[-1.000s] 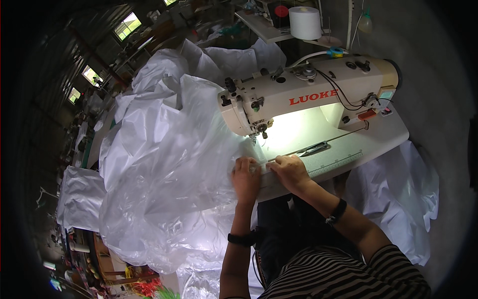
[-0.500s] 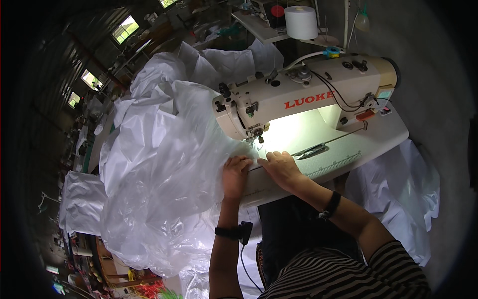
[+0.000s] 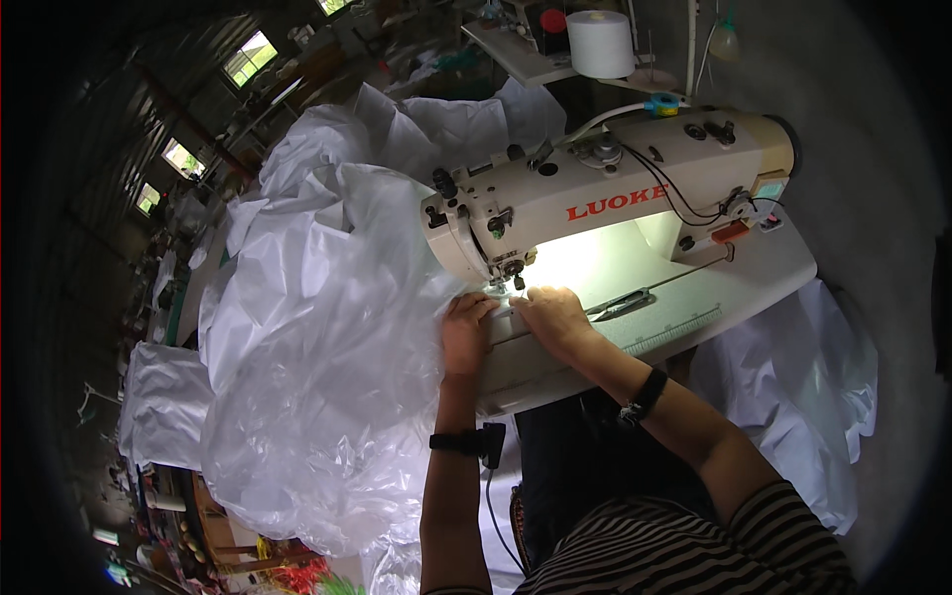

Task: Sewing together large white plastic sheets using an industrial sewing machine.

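A white sewing machine (image 3: pixel 615 178) stands in front of me, its lamp lighting the bed under the arm. Close below the presser foot (image 3: pixel 504 288), my left hand (image 3: pixel 464 332) pinches the edge of a large white plastic sheet (image 3: pixel 307 317), fingers closed. Just to its right, my right hand (image 3: pixel 555 319) is also closed at the sheet's edge by the needle; its fingertips are pressed together. Most of the sheet spreads in crumpled folds left of the machine and behind it. Thread snips (image 3: pixel 623 304) lie on the bed right of my right hand.
A white thread cone (image 3: pixel 600 45) stands on a stand behind the machine. More white sheeting (image 3: pixel 788 397) hangs at the right beneath the table edge. A printed ruler scale (image 3: pixel 674 329) runs along the machine bed. A cable hangs from my left wrist's black band (image 3: pixel 466 444).
Both hands have moved a little away from me, closer to the presser foot, with the sheet's edge. The bulk of the sheet has barely shifted.
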Demonstrator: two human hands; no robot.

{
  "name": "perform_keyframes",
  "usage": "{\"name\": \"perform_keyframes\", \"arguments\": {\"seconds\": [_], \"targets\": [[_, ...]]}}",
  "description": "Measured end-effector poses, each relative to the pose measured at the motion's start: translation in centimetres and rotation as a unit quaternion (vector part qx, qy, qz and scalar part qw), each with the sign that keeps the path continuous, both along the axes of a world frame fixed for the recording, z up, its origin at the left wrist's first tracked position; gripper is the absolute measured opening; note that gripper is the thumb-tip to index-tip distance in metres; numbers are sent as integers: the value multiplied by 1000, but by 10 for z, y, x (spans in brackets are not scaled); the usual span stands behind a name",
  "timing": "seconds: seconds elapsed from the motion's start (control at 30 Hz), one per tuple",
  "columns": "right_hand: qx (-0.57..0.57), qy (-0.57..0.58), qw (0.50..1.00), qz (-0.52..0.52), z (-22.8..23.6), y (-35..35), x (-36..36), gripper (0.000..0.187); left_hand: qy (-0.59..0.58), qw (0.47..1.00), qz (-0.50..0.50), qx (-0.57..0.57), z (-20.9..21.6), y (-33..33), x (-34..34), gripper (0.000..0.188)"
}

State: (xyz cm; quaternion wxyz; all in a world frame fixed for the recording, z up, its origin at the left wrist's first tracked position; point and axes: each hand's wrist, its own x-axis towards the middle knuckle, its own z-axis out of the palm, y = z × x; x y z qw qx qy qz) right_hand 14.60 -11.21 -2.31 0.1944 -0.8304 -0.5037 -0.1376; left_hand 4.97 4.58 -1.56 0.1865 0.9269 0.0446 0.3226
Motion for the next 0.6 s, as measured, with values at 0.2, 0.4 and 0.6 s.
{"name": "perform_keyframes", "arguments": {"seconds": [0.2, 0.4, 0.6], "targets": [[28, -3, 999, -24, -3, 10, 10, 17, 32, 999, 31, -20, -4, 7, 12, 22], [-12, 43, 998, -46, -4, 14, 13, 7, 34, 999, 37, -17, -12, 16, 17, 23], [28, 49, 998, -13, 10, 2, 7, 8, 17, 999, 40, -12, 8, 2, 13, 21]]}}
